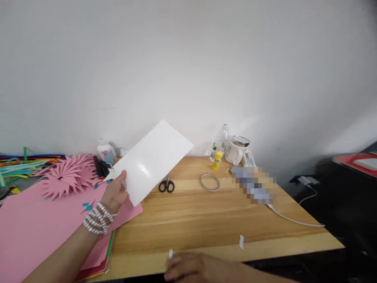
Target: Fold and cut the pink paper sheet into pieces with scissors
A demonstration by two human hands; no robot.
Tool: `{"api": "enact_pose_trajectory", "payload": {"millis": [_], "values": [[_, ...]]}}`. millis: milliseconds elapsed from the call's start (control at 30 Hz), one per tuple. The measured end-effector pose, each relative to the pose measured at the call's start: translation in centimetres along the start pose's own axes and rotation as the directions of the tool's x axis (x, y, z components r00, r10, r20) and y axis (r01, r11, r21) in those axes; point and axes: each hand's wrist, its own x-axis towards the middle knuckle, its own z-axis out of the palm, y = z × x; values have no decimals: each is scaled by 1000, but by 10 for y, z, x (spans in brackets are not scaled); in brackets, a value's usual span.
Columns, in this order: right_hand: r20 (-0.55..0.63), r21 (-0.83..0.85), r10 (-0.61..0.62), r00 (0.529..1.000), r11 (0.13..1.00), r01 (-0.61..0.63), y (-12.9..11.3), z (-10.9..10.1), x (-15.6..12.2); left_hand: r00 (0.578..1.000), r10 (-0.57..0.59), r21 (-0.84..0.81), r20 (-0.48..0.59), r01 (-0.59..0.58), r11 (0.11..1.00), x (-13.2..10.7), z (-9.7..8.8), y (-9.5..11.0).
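Note:
My left hand (116,192), with strands of beads round the wrist, grips a glossy white sheet (157,161) by its lower left corner. The sheet is tilted up above the table. At the front edge of the table, my right hand (191,267) is blurred, and its fingers are partly hidden. A small white strip (171,254) shows at its fingertips; whether it is pinched or just behind them is unclear. Another white strip (241,241) lies on the table to the right. Scissors with black handles (167,185) lie just beyond the sheet's lower edge.
Pink paper (26,224) and a pink folded-paper fan shape (63,177) cover the left side. Coloured pipe cleaners (26,169) lie behind. A tape ring (209,182), glue stick (217,161), plastic bottle (221,139), mug (235,151) and blurred-out phone-like item (253,186) with cable stand right.

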Motion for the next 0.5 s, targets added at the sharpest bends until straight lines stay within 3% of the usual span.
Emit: {"api": "enact_pose_trajectory", "payload": {"millis": [33,100,133,167,200,233,267,333,400,433,500], "values": [[-60,0,-22,998,1000,22,-6,0,-12,1000,-5,1,9,5,1000,1,2,-3],[-273,-107,57,960,990,-89,-9,-3,-43,999,-15,9,28,15,1000,2,5,-7],[-446,-185,187,875,937,-295,-8,-6,-61,999,-17,14,39,16,1000,2,6,-9],[-616,-270,244,749,828,-492,-5,-7,-79,999,-16,19,51,15,1000,3,8,-10],[-745,-309,280,606,661,-684,-1,-6,-95,998,-12,23,62,11,1000,3,9,-10],[-820,-285,323,472,484,-827,4,-3,-107,997,-7,26,73,5,1000,3,10,-9],[-842,-271,361,402,361,-892,8,3,-113,997,-1,29,83,-1,1000,3,11,-9],[-783,-327,455,425,281,-902,16,22,-102,995,9,36,99,-12,999,1,12,-8],[-656,-382,556,511,339,-860,17,45,-60,993,13,48,118,-19,999,-2,13,-9],[-574,-409,560,597,436,-802,13,56,-32,991,16,56,130,-23,998,-4,13,-10],[-370,-424,406,836,726,-541,-8,76,26,987,25,69,157,-36,997,-10,12,-12]]}}
